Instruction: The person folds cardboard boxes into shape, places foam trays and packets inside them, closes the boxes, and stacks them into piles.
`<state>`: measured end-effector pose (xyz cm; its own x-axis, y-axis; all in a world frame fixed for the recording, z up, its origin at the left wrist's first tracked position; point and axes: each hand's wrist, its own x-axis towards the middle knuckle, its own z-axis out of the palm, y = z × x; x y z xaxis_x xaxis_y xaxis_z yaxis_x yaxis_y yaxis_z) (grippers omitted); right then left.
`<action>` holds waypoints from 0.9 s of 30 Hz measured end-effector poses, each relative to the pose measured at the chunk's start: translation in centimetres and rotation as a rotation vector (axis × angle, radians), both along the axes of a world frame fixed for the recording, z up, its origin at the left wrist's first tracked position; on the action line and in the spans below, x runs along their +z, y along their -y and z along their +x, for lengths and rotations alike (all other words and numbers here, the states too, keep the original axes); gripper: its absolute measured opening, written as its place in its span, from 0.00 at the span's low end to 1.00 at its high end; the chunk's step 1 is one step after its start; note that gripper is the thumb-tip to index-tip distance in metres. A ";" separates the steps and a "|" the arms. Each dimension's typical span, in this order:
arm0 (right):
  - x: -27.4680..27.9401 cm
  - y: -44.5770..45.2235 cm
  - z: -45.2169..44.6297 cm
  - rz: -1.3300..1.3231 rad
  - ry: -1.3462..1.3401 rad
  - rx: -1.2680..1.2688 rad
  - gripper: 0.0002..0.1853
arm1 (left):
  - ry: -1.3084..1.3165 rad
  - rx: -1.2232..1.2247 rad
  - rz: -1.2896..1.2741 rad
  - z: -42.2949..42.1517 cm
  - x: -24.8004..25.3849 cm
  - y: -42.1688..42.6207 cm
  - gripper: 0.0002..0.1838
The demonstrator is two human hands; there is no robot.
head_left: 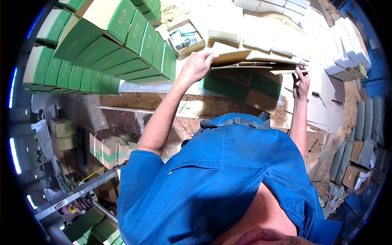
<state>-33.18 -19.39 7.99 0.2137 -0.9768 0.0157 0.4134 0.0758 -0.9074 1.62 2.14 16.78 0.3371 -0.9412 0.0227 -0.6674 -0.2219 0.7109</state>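
Between my two hands is a brown and green cardboard box, partly flattened, its flaps at the top edge. My left hand is closed on the box's upper left corner. At the right end, my right hand has its fingers round the edge of the flaps. The box hangs upright in front of my waist, over a surface strewn with sawdust-like material. Beyond my left hand sits an open carton with blue and white packets inside.
Green boxes stand stacked in rows at the upper left. White blocks lie at the back, and more white slabs at the upper right. Flat cardboard lies right of my right hand. Folded cartons are at the lower left.
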 end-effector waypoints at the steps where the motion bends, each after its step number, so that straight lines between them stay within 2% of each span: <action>1: 0.2 -0.2 -0.4 0.022 -0.019 -0.010 0.32 | 0.051 0.001 -0.022 0.0 0.3 0.1 0.17; 2: -0.3 0.4 -1.1 0.053 0.037 -0.023 0.31 | 0.103 0.000 -0.045 0.2 0.7 0.2 0.17; 4: 3.6 -1.2 -0.4 0.014 0.060 0.037 0.34 | 0.018 0.003 -0.022 0.1 2.6 0.4 0.17; 5: 4.9 -1.5 -0.5 -0.025 -0.087 0.060 0.36 | 0.064 -0.030 -0.010 0.1 3.2 0.4 0.18; 8: 7.7 -3.1 1.6 -0.026 -0.272 0.037 0.34 | 0.085 -0.114 0.066 -0.8 3.0 1.1 0.21; 10: 5.1 -2.7 3.0 -0.061 -0.489 0.024 0.32 | 0.142 -0.159 0.136 -1.8 2.5 2.0 0.30; 12: 3.7 -2.1 4.0 -0.121 -0.400 0.101 0.31 | 0.093 -0.083 0.123 -3.8 2.5 2.8 0.28; 13: 1.3 -0.7 4.8 -0.141 -0.414 -0.001 0.32 | 0.146 -0.105 0.070 -4.3 1.1 3.4 0.26; 14: -1.0 0.4 5.4 -0.159 -0.428 -0.105 0.33 | 0.276 -0.150 0.136 -5.2 0.5 3.9 0.26; 16: -1.2 -0.8 7.0 -0.284 -0.491 -0.188 0.37 | 0.461 -0.547 0.233 -6.9 1.3 4.3 0.26; 17: -0.4 -1.6 7.1 -0.287 -0.604 -0.168 0.34 | 0.339 -0.434 0.287 -6.9 -0.6 4.9 0.31; 18: 1.1 -2.6 7.3 -0.294 -0.718 -0.144 0.32 | 0.340 -0.429 0.282 -6.7 -0.2 4.9 0.31; 19: 1.0 -2.6 7.8 -0.379 -0.718 -0.206 0.26 | 0.303 -0.466 0.320 -6.2 0.2 4.6 0.36; 20: -0.1 -2.1 7.5 -0.381 -0.716 -0.205 0.26 | 0.265 -0.508 0.361 -5.8 0.6 4.2 0.40; 22: -3.0 -0.1 5.6 -0.422 -0.881 -0.120 0.24 | 0.393 -0.674 0.380 -5.3 2.4 3.6 0.45; 23: -3.7 0.1 4.5 -0.198 -0.532 0.156 0.24 | 0.284 -0.556 0.319 -4.8 0.6 4.0 0.44; 24: -3.8 0.3 4.6 -0.250 -0.616 0.094 0.23 | 0.177 -0.441 0.257 -4.4 -1.3 4.6 0.43; 25: -3.3 0.4 4.6 -0.135 -0.601 0.136 0.23 | 0.280 -0.284 0.134 -4.8 -1.5 5.1 0.41; 26: -2.8 0.3 4.3 -0.018 -0.591 0.181 0.22 | 0.221 -0.206 0.111 -4.9 -1.7 5.4 0.42; 27: -3.3 1.2 3.6 0.059 -0.541 0.286 0.24 | 0.292 -0.125 -0.030 -5.2 -3.2 5.1 0.44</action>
<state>-29.56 -20.61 4.72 0.4301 -0.8753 -0.2209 -0.1485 0.1727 -0.9737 -3.54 -2.99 13.58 0.1942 -0.9723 0.1302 -0.8650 -0.1072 0.4902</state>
